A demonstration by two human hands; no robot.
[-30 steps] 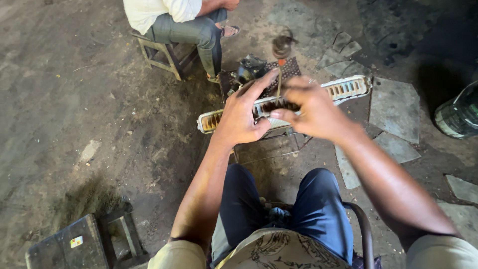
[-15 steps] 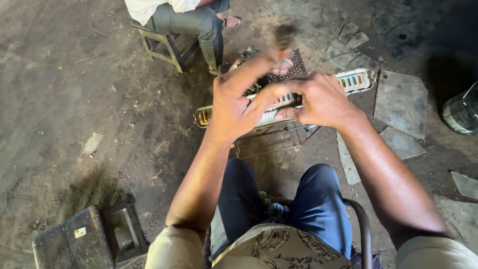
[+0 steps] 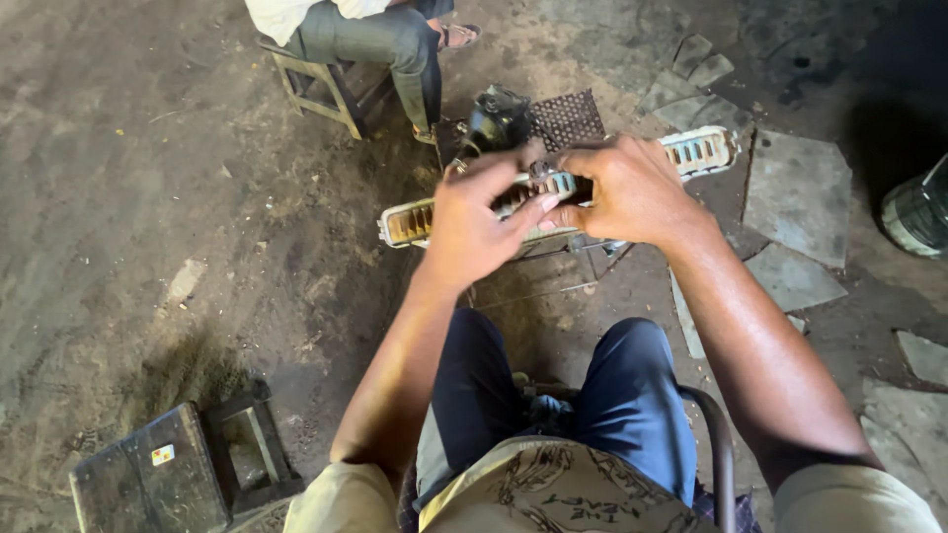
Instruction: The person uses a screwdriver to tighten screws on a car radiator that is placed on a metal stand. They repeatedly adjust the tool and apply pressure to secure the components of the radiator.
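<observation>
Dusty, oil-dark workshop floor [image 3: 148, 148] with broken stone slabs. Nearest, the left hand [image 3: 474, 222], fingers loosely spread, rests on a long pale slotted metal core [image 3: 410, 222]. Beside it, the right hand [image 3: 632, 188] pinches a small part at the core's middle; work looks midway. Beyond sits a dark perforated grille [image 3: 568, 118].

Head camera — looks steeply down; close over lap, floor.

Bare workshop ground in daylight

A dusty grey dirt floor [image 3: 148, 148] is patched with flat grey stone slabs [image 3: 795, 188]; a small wooden stool [image 3: 321, 84] is seen.
</observation>
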